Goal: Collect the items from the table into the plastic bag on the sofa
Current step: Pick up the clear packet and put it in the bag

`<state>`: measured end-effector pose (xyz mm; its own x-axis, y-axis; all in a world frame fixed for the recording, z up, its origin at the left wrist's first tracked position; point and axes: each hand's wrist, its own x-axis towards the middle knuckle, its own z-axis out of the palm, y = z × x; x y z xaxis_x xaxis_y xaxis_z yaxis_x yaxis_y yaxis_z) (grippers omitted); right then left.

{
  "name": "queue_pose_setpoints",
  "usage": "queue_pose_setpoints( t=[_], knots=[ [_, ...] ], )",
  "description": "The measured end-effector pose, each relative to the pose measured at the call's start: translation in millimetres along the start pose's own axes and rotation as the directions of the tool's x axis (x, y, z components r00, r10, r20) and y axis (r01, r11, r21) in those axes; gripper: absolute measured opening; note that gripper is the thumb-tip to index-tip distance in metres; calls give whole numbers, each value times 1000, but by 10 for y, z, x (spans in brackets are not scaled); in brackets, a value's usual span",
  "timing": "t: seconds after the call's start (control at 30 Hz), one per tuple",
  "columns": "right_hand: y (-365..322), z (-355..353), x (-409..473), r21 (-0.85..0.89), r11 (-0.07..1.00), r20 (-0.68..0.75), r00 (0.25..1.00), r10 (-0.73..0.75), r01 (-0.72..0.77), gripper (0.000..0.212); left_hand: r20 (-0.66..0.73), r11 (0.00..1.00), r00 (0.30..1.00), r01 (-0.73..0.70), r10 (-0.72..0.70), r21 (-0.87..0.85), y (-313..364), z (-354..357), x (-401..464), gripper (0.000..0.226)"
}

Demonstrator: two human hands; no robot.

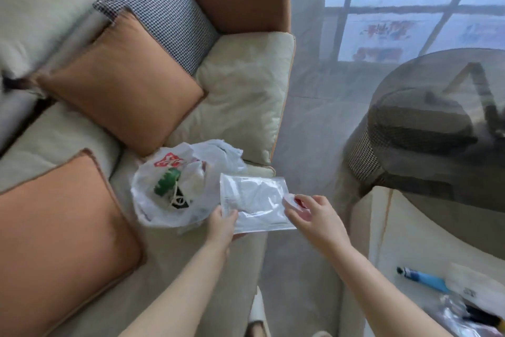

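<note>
Holding a clear sealed packet [254, 202] over the sofa [240, 90] edge, left hand [222, 223] pinches its near-left corner, right hand [314, 217] grips the right end. Plastic bag [175, 186] lies touching the packet's left side; blue lighter [422, 279] waits on the table [404, 238].

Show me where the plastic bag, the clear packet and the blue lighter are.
plastic bag [153, 200]: head view, on its white left side.
clear packet [257, 200]: head view, on its middle.
blue lighter [426, 279]: head view, on its blue body.
</note>
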<state>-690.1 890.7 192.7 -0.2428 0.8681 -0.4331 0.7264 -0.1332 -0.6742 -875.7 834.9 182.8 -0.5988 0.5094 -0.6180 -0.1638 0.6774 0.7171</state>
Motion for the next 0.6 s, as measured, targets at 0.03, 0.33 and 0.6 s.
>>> queue_pose_setpoints(
  t=[0.03,0.33,0.6],
  knots=[
    [-173,72,21,-19,1000,17,1000,-2,2,39,-21,999,1000,-1,1,-39,28,-171,27,12],
    [-1282,740,208,-202,978,123,992,-30,54,45,-214,965,976,-15,-42,-261,61,-1372,481,19],
    [-1882,1449,639,-297,946,175,982,-76,126,20,-296,910,939,41,-176,-413,72,-1933,1219,18]
  ],
)
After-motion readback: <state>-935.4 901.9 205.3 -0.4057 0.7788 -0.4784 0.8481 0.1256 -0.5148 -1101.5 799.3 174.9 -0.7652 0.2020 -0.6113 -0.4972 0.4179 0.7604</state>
